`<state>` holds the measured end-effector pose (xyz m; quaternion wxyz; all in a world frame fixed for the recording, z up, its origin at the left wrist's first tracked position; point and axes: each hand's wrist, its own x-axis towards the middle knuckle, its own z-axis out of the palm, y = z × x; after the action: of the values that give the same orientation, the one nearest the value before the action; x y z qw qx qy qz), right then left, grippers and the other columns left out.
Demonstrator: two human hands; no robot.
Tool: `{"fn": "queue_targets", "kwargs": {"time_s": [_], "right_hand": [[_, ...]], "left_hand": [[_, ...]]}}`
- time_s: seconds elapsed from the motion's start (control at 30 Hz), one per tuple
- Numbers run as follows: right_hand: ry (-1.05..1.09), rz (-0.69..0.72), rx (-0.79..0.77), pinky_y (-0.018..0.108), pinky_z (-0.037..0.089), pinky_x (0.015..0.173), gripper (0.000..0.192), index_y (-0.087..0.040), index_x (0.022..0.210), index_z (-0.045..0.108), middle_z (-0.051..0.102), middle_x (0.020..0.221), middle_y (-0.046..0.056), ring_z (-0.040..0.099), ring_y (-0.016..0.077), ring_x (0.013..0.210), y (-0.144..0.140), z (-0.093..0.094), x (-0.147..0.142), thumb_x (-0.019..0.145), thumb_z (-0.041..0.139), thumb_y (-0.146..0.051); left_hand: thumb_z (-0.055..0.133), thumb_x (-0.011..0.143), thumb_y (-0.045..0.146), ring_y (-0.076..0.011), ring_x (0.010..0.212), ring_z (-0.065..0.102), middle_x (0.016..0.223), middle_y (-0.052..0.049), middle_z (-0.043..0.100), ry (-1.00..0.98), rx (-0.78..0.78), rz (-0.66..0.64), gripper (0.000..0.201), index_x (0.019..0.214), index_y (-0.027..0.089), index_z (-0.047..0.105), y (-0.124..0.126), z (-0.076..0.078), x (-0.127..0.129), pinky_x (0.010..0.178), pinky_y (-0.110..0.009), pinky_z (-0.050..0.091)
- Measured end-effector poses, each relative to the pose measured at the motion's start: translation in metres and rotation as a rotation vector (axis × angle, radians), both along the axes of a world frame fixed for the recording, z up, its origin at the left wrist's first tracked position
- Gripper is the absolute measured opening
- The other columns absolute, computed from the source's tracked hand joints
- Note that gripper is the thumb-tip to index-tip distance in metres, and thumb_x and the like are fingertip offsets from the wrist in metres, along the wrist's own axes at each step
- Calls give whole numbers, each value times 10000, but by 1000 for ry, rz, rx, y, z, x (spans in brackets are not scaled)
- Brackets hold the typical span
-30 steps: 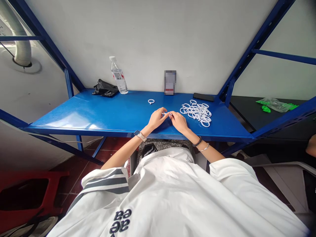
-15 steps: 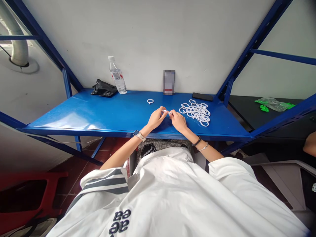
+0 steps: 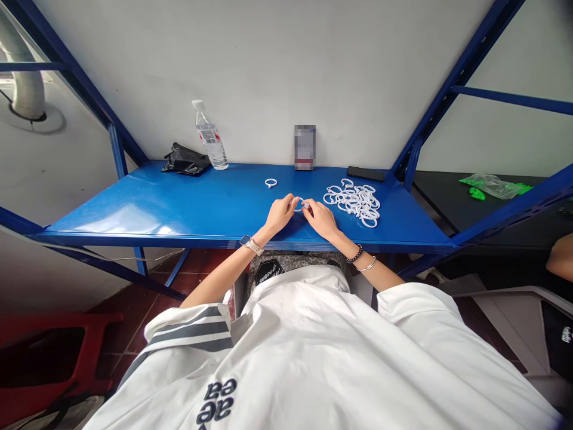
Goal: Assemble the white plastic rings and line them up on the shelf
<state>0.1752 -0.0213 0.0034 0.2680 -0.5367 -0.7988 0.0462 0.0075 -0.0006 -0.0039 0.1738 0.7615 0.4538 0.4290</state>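
Between my two hands is a white plastic ring (image 3: 301, 199), its round outline partly covered by the fingers. My left hand (image 3: 282, 214) pinches its left side. My right hand (image 3: 320, 217) is closed on the ring's right side, where a small white piece shows at the fingertips. Another white ring with a small tab lies by itself on the blue table (image 3: 201, 206), just beyond my left hand. To the right of my right hand spreads a pile of similar white rings (image 3: 356, 202), many overlapping.
At the table's back stand a water bottle (image 3: 210, 138) and a pixelated upright object (image 3: 305, 148). A black plastic bag (image 3: 185, 159) and a black phone (image 3: 366, 174) lie there too. Blue frame posts rise at both sides. Part of another person's arm (image 3: 561, 255) shows at far right.
The ring in my hands has turned from nearly edge-on so that its round opening shows. My hands stay close together; the camera view has shifted slightly.
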Motion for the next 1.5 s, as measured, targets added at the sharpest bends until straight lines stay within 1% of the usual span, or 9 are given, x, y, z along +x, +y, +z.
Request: {"fn": "queue_targets", "kwargs": {"time_s": [0.27, 0.47, 0.6, 0.7, 0.83, 1.03, 1.2, 1.4, 1.5], "right_hand": [[13, 76, 24, 321, 472, 788, 309, -186, 1273, 573, 722, 1046, 92, 645, 246, 995, 2, -4, 0, 990, 460, -236], [-11, 99, 52, 312, 442, 741, 239, -193, 1120, 621, 717, 1066, 92, 635, 245, 987, 3, -5, 1, 1026, 417, -274], [-7, 75, 62, 293, 392, 668, 263, -199, 1060, 609, 721, 976, 81, 636, 226, 889, 4, -6, 2, 1048, 359, -280], [-4, 48, 52, 284, 354, 626, 267, -200, 1025, 600, 716, 907, 72, 631, 221, 833, 4, -7, 2, 1049, 344, -272], [17, 42, 64, 274, 320, 594, 258, -206, 982, 593, 706, 857, 64, 625, 215, 784, 4, -7, 3, 1034, 342, -236], [33, 8, 63, 270, 327, 596, 241, -204, 1016, 575, 715, 858, 61, 638, 215, 773, 2, -4, 3, 1030, 335, -225], [45, 5, 69, 265, 340, 594, 247, -209, 1017, 568, 711, 825, 43, 646, 208, 744, 1, -2, 3, 1040, 325, -246], [51, 30, 67, 260, 336, 583, 258, -217, 1014, 577, 712, 797, 35, 645, 206, 709, 2, -2, 3, 1041, 324, -263], [59, 32, 60, 254, 326, 576, 259, -219, 989, 582, 709, 782, 34, 639, 202, 694, 1, -2, 4, 1039, 333, -268]], "left_hand": [[436, 1023, 333, -115, 436, 452, 487, 45, 467, -22, -42, 49, 254, 861, 173, 548, 3, 0, -2, 512, -224, 259], [440, 1014, 301, -111, 453, 426, 522, 43, 476, -15, -61, 48, 217, 942, 158, 587, 0, 4, 0, 520, -226, 261], [459, 1000, 301, -112, 436, 396, 493, 65, 432, 1, -118, 37, 206, 1048, 146, 585, -6, 10, 3, 509, -231, 242], [496, 981, 349, -117, 437, 420, 486, 72, 440, 17, -143, -1, 251, 1116, 150, 570, -10, 12, 4, 503, -231, 235], [547, 943, 419, -116, 442, 443, 492, 80, 449, 16, -135, -45, 335, 1160, 163, 542, -10, 11, 3, 504, -220, 247], [597, 901, 480, -103, 434, 429, 486, 95, 429, -1, -94, -104, 454, 1202, 153, 503, -7, 6, 3, 495, -211, 243], [558, 927, 482, -97, 430, 413, 498, 92, 435, -25, -82, -147, 459, 1232, 150, 471, -6, 4, 3, 479, -206, 222], [539, 945, 494, -103, 426, 420, 527, 70, 491, -29, -107, -175, 455, 1227, 148, 452, -5, 2, 2, 466, -206, 232], [536, 944, 521, -105, 420, 413, 517, 72, 477, -27, -108, -183, 468, 1212, 147, 452, -5, 2, 2, 461, -209, 228]]}}
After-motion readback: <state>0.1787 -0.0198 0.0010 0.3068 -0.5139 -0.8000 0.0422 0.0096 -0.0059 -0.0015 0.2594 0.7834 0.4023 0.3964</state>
